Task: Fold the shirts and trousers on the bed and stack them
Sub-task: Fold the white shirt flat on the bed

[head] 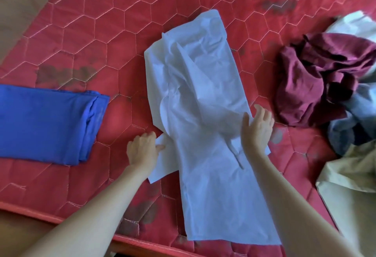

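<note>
Red quilted bed [122, 22] under all. White garment [203, 97] mid-bed, long axis running away from person. Folded blue garment [44, 122] left, unfolded pile [325, 81] right. Left hand [142, 148] fingers curled, pinching left flap; right hand [257, 128] fingers straight, resting on right edge.

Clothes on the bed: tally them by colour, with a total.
Blue, folded: 1
White, spread out under both hands: 1
Maroon, crumpled: 1
Grey-blue, crumpled: 1
Cream: 1
White, far right edge: 1
Total: 6, though the right-hand pile may hide more.

Brown floor [18, 2] beside mattress.
</note>
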`<state>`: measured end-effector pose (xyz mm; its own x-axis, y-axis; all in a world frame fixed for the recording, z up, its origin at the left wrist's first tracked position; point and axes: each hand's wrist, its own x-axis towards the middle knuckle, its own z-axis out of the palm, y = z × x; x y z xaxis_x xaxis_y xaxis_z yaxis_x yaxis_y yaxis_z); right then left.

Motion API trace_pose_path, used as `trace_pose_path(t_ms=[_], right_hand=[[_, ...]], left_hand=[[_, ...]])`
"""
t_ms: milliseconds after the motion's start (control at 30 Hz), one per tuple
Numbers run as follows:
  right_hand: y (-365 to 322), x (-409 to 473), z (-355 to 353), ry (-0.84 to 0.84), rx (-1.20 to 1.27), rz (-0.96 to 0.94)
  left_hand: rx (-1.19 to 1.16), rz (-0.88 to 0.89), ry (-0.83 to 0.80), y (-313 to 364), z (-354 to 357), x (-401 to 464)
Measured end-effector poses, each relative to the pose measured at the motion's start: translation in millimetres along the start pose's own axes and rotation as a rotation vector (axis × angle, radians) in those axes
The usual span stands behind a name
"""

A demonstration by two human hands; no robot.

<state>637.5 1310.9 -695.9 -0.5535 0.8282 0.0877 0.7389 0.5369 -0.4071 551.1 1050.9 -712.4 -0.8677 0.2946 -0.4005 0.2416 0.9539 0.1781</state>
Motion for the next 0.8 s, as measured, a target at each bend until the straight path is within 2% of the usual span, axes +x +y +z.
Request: trace_pose_path(t_ms=[33,100,200,267,333,467,633,700,800], right_hand=[[-9.5,-11.5,-2.0,0.053,0.038,-0.113],[-29.8,-46.0,-3.7,0.023,0.140,-0.314],[-55.3,-117.2,0.9,-0.199,0.228,-0.564],[-71.1,-162.5,5.8,-0.354,0.195,-0.681],[-88.3,-195.3,8.9,-0.395,0.138,-0.726],[-136.4,-225.3,0.2,-0.200,0.193,-0.635],[-209.6,-253.0,-22.6,0.097,0.423,-0.611],[-242.0,-269.2,-31.2,0.130,0.484,-0.634],[-279.7,-300.2,-26.1,0.114,0.448,-0.699]], left_hand=[[-0.080,-0.016,-0.012,-0.3,-1.5,-2.1],[-0.270,-0.105,-0.036,-3.1,-8.3,-8.6],[-0.500,-0.215,-0.035,-17.9,-27.7,-21.5],[-0.614,-0.188,-0.017,-30.6,-44.8,-31.1],[-0.711,-0.158,-0.002,-41.5,-63.9,-40.3],[-0.856,-0.121,-0.025,-59.9,-104.8,-58.5],[-1.000,0.020,-0.036,-101.6,-172.1,-85.1],[-1.001,0.085,-0.044,-130.8,-199.2,-97.0],[-0.956,0.105,-0.092,-187.4,-219.9,-109.3]])
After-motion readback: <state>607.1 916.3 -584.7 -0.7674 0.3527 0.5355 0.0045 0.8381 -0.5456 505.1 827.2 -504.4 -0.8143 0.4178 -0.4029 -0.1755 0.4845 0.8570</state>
